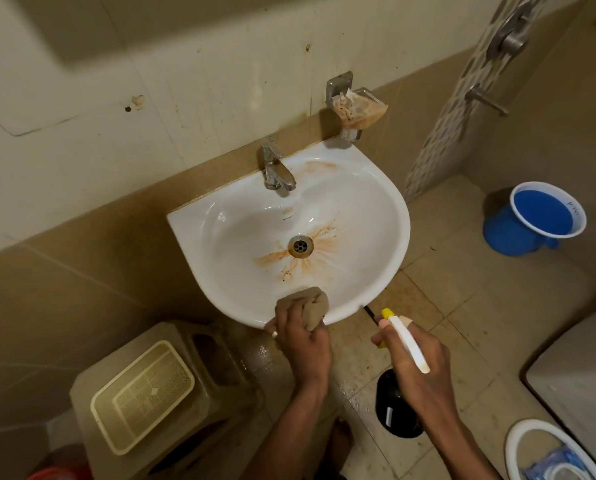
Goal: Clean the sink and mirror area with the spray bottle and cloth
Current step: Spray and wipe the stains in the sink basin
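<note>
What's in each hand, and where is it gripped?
Left hand bunches the cloth on the sink rim; right hand grips the spray bottle at its neck.

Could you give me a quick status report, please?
Left hand presses cloth on sink rim. Right hand holds bottle. Stains remain.

Centre of frame: a white sink point(390, 216) showing orange stains around its drain point(301, 246). Lower centre: the left hand point(301, 341) is pressing a bunched cloth point(315, 306) against the rim. Lower right: the right hand point(417, 358) is gripping a spray bottle point(398, 403).
</note>
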